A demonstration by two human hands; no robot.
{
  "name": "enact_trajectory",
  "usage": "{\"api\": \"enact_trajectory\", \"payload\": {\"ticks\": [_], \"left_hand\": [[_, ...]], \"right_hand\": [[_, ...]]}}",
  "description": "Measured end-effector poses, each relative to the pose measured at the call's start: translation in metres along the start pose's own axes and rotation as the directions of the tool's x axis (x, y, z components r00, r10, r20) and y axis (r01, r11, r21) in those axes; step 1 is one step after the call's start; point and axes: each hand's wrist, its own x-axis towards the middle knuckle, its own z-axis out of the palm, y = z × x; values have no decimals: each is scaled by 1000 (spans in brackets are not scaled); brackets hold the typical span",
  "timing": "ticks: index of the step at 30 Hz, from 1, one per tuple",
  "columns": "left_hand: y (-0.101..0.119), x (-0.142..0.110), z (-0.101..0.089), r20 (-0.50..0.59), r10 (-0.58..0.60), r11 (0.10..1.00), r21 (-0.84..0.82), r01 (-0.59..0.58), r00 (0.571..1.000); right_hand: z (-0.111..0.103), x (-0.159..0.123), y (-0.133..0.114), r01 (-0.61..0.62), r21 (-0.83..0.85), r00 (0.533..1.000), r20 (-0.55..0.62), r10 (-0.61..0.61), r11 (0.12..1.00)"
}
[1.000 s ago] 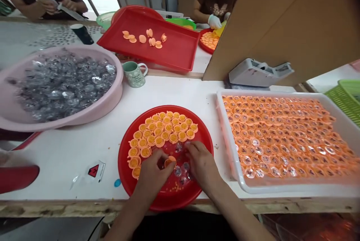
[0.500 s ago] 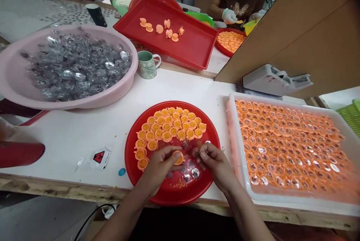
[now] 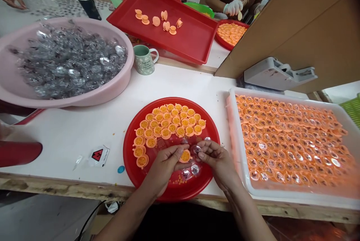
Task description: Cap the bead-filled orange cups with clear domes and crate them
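Observation:
My left hand (image 3: 161, 167) pinches a small orange cup (image 3: 185, 156) filled with yellow-orange bits above the round red plate (image 3: 132, 166). My right hand (image 3: 218, 160) pinches a clear plastic lid (image 3: 196, 149) right beside that cup. Several more filled orange cups (image 3: 168, 122) stand in rows on the far half of the plate. A few clear lids (image 3: 190, 171) and loose orange crumbs lie on the plate's near part, under my hands.
A white tray (image 3: 237, 169) of lidded orange cups sits at the right. A pink basin (image 3: 92, 96) of clear lids stands at the left, a mug (image 3: 143, 59) behind the plate, a red tray (image 3: 194, 42) with loose cups beyond. Other people work across the table.
My left hand lifted the orange cup off the plate and turned it upward. My right hand picked up a clear lid and brought it beside the cup. The view shifted slightly.

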Motion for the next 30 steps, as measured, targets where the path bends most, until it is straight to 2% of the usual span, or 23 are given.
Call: {"api": "enact_trajectory", "payload": {"ticks": [5, 9, 11, 14, 16, 18, 20, 22, 24, 28, 30], "left_hand": [[-3, -1, 1, -40, 36, 998, -46, -38, 999], [-9, -2, 8, -61, 93, 995, -16, -94, 994], [-12, -3, 9, -62, 139, 987, 85, -134, 988], [-16, -2, 8, -40, 242, 926, 309, -218, 969], [-16, -1, 7, 3, 302, 875, 395, -279, 953], [-15, -1, 5, 49, 348, 838, 431, -334, 936], [-14, -1, 3, 91, 376, 809, 452, -375, 922], [-12, -2, 2, 116, 381, 806, 444, -391, 917], [-12, -4, 2, 95, 375, 832, 404, -380, 922], [-11, -8, 3, -8, 370, 888, 297, -351, 929], [-10, -10, 4, 0, 360, 896, 279, -346, 933]], "right_hand": [[11, -9, 0, -25, -15, 999, 32, 25, 1000], [26, -12, 10, 42, -107, 996, -75, -50, 993], [28, -12, 16, 94, -199, 983, -135, -123, 975], [26, -12, 20, 142, -346, 966, -156, -207, 927], [25, -14, 20, 190, -457, 946, -152, -287, 869], [24, -17, 18, 296, -590, 899, -93, -427, 751], [24, -19, 15, 436, -674, 834, 54, -550, 596], [25, -22, 13, 536, -683, 784, 183, -594, 497], [27, -25, 13, 529, -667, 789, 159, -593, 526], [32, -29, 15, 347, -569, 887, -59, -458, 746], [33, -31, 15, 323, -537, 903, -72, -424, 779]]}}
